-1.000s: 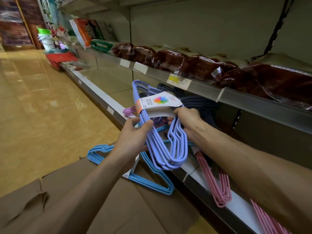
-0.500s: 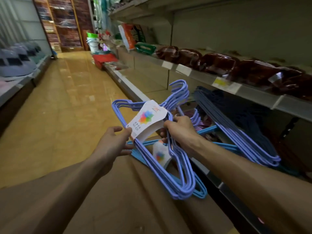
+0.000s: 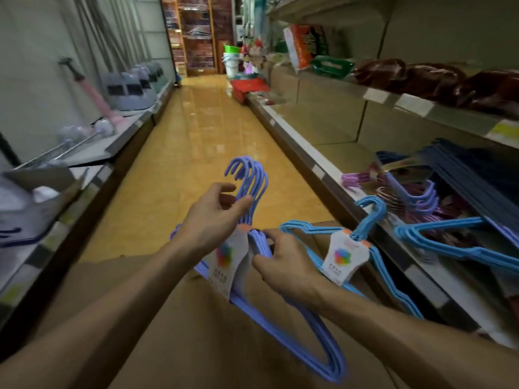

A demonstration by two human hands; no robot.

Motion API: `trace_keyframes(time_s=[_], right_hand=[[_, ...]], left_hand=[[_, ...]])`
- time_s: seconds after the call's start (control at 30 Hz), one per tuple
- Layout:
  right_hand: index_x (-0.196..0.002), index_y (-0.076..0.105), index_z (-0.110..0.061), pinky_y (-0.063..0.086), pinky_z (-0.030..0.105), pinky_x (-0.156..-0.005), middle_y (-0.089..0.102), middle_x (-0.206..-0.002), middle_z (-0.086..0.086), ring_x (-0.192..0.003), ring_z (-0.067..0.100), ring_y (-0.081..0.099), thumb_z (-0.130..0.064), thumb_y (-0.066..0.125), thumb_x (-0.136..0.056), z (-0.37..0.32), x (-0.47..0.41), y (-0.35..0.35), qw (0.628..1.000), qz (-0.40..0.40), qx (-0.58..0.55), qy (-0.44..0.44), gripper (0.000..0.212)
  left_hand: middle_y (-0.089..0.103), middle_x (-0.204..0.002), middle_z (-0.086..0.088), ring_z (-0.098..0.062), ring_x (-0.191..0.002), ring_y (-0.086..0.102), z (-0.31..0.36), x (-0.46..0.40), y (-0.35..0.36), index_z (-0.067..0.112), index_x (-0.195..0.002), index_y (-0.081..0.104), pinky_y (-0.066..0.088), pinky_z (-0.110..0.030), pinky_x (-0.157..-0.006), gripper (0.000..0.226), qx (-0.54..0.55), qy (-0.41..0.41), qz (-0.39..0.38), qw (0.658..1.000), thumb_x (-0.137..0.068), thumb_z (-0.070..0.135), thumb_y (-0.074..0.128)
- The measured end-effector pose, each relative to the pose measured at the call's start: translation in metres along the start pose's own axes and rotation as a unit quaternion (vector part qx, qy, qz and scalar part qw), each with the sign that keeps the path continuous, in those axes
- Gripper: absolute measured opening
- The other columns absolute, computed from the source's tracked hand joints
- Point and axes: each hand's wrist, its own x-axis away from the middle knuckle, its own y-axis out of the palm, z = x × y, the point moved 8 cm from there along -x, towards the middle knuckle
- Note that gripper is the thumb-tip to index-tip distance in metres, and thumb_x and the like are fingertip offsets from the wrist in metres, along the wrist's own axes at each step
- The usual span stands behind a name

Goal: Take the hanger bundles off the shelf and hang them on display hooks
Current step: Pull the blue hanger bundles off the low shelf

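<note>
- The periwinkle hanger bundle (image 3: pixel 283 327) was off the shelf and sat at the centre of the frame, held in the air between both hands over a brown cardboard surface (image 3: pixel 174 357).
- The left hand (image 3: pixel 209 220) was at the neck of the bundle; its thumb and forefinger pinched the wires just below the hooks (image 3: pixel 250 175), and the other fingers were loosely curled.
- The right hand (image 3: pixel 283 265) gripped the shoulder of the bundle, just right of the white paper label (image 3: pixel 227 262), with fingers curled round the wires.
- The long axis of the bundle ran from upper centre to lower right: the hooks pointed up and away along the aisle, and the wide bottom end lay low in the frame, toward the person.
- The left hand was therefore the nearer one to the hooks, and I judge that it will guide them onto a display hook while the right hand carries the weight.
- No display hook was clearly visible, so which way the bundle must travel I cannot tell.
- A light blue hanger bundle (image 3: pixel 348 254) lay at centre right, leaning on the edge of the lower shelf (image 3: pixel 317 169), just beside the right hand but not touching it.
- More hangers, purple and dark blue, lay on the same shelf at the right edge of the frame.
</note>
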Motion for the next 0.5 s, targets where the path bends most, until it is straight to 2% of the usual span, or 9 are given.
trace_keyframes(time_s=[0.07, 0.13, 0.23, 0.33, 0.4, 0.43, 0.5], right_hand=[[-0.113, 0.063, -0.029, 0.058, 0.045, -0.072, 0.069, -0.092, -0.003, -0.081, 0.018, 0.066, -0.027, 0.055, -0.086, -0.005, 0.008, 0.020, 0.999, -0.029, 0.011, -0.025, 0.028], [-0.112, 0.060, -0.032, 0.056, 0.047, -0.071, 0.068, -0.091, -0.005, -0.080, 0.017, 0.065, -0.036, 0.050, -0.081, -0.009, 0.015, 0.037, 0.997, -0.051, 0.023, -0.049, 0.033], [-0.113, 0.055, -0.031, 0.053, 0.046, -0.065, 0.065, -0.091, -0.003, -0.078, 0.020, 0.061, -0.041, 0.046, -0.074, -0.009, 0.021, 0.061, 0.994, -0.072, 0.044, -0.063, 0.042], [-0.126, 0.049, -0.031, 0.054, 0.040, -0.068, 0.066, -0.101, -0.002, -0.085, 0.019, 0.063, -0.030, 0.055, -0.081, -0.010, 0.025, 0.076, 0.992, -0.086, 0.058, -0.072, 0.045], [-0.130, 0.044, -0.033, 0.055, 0.043, -0.075, 0.066, -0.105, -0.003, -0.090, 0.022, 0.063, -0.036, 0.058, -0.082, -0.007, 0.025, 0.082, 0.990, -0.096, 0.061, -0.080, 0.051], [-0.128, 0.042, -0.034, 0.055, 0.043, -0.075, 0.065, -0.103, -0.003, -0.089, 0.020, 0.063, -0.039, 0.061, -0.082, -0.004, 0.024, 0.080, 0.990, -0.097, 0.062, -0.078, 0.050], [-0.127, 0.038, -0.036, 0.054, 0.033, -0.067, 0.063, -0.100, -0.007, -0.084, 0.013, 0.062, -0.038, 0.069, -0.082, 0.005, 0.020, 0.086, 0.988, -0.122, 0.064, -0.066, 0.055]], left_hand=[[0.063, -0.103, 0.006, -0.010, -0.098, 0.062, -0.013, 0.003, -0.008, 0.020, -0.116, 0.059, 0.050, -0.028, -0.078, 0.034, 0.011, -0.025, -0.002, 1.000, -0.092, 0.044, 0.063], [0.069, -0.099, -0.001, -0.015, -0.097, 0.065, -0.025, 0.002, -0.016, 0.015, -0.106, 0.067, 0.047, -0.024, -0.069, 0.033, 0.027, -0.045, 0.008, 0.999, -0.092, 0.045, 0.063], [0.072, -0.103, -0.012, -0.022, -0.095, 0.068, -0.042, 0.002, -0.024, 0.010, -0.101, 0.072, 0.048, -0.027, -0.069, 0.039, 0.111, -0.098, 0.043, 0.988, -0.090, 0.046, 0.067], [0.073, -0.097, -0.017, -0.023, -0.086, 0.070, -0.062, 0.001, -0.032, -0.001, -0.099, 0.072, 0.052, -0.028, -0.067, 0.045, 0.214, -0.156, 0.105, 0.959, -0.086, 0.042, 0.073], [0.075, -0.092, -0.012, -0.017, -0.074, 0.070, -0.074, 0.003, -0.037, 0.000, -0.096, 0.071, 0.050, -0.022, -0.056, 0.039, 0.231, -0.184, 0.129, 0.947, -0.084, 0.037, 0.076], [0.076, -0.093, -0.011, -0.016, -0.071, 0.070, -0.078, 0.004, -0.036, 0.002, -0.095, 0.071, 0.048, -0.022, -0.054, 0.035, 0.238, -0.193, 0.128, 0.943, -0.083, 0.035, 0.077], [0.076, -0.093, -0.011, -0.016, -0.074, 0.072, -0.091, 0.008, -0.039, 0.002, -0.093, 0.070, 0.049, -0.025, -0.059, 0.032, 0.254, -0.206, 0.142, 0.934, -0.081, 0.029, 0.080]])
